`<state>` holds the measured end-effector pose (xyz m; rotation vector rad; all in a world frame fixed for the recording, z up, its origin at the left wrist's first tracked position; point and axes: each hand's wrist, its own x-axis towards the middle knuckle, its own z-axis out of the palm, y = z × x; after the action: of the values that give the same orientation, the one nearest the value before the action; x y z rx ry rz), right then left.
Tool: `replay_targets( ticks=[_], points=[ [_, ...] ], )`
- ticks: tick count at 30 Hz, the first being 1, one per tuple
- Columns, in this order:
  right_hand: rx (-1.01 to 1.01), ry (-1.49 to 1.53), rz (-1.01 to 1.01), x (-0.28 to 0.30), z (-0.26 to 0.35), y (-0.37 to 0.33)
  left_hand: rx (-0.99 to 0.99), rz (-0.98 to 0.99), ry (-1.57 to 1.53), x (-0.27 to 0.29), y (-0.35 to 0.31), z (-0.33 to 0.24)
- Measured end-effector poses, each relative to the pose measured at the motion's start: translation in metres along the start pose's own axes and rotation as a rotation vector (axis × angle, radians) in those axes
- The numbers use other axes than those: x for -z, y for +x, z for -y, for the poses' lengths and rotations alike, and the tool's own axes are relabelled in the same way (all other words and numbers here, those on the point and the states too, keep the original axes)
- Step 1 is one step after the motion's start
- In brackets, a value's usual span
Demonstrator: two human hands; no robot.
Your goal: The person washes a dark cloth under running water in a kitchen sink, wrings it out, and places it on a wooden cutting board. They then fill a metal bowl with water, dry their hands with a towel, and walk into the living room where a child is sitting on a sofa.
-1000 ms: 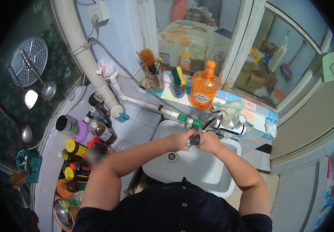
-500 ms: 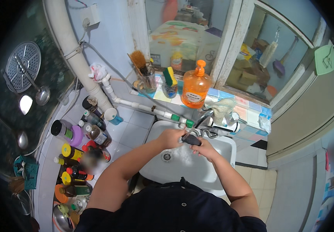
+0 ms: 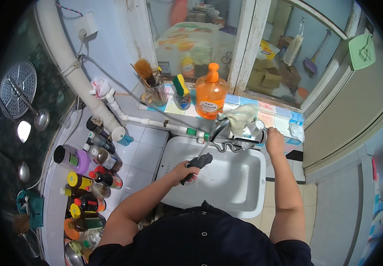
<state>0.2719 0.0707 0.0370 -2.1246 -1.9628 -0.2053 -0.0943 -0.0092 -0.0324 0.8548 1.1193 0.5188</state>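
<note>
My left hand point(image 3: 184, 173) is closed around a bunched dark grey cloth point(image 3: 202, 160), held over the left part of the white sink point(image 3: 261, 186). One end of the cloth hangs below my fist. A thin stream of water runs from the chrome tap point(image 3: 218, 130) toward the cloth. Beyond the sink's far right corner, my right hand point(image 3: 275, 142) has its fingers closed on the tap handle point(image 3: 262, 127). A pale rag point(image 3: 241, 116) is draped over the tap body.
On the tiled ledge stand an orange soap pump bottle point(image 3: 211, 95), a yellow-green sponge point(image 3: 181, 85) in a glass, and a jar of brushes point(image 3: 157, 91). Several sauce bottles point(image 3: 105, 158) and a paper cup point(image 3: 121, 135) crowd the left counter. White pipes point(image 3: 145, 120) run along the wall.
My right hand has let go of the cloth and moved right to the tap handle. My left hand, now alone on the cloth, has come lower and nearer. The view has shifted slightly.
</note>
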Motion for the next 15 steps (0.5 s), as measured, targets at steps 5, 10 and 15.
replay_targets(
  ticks=[5, 10, 15],
  points=[
    [-0.012, -0.001, -0.001, -0.001, 0.020, -0.020, 0.015, -0.037, -0.137, 0.013, -0.008, 0.006],
    [-0.088, 0.021, -0.018, -0.004, 0.036, -0.025, 0.043, -0.068, -0.209, 0.014, -0.012, 0.004],
    [-0.246, 0.451, -0.074, -0.011, 0.042, -0.038, 0.072, -0.046, -0.307, 0.016, -0.017, -0.001]
  ],
)
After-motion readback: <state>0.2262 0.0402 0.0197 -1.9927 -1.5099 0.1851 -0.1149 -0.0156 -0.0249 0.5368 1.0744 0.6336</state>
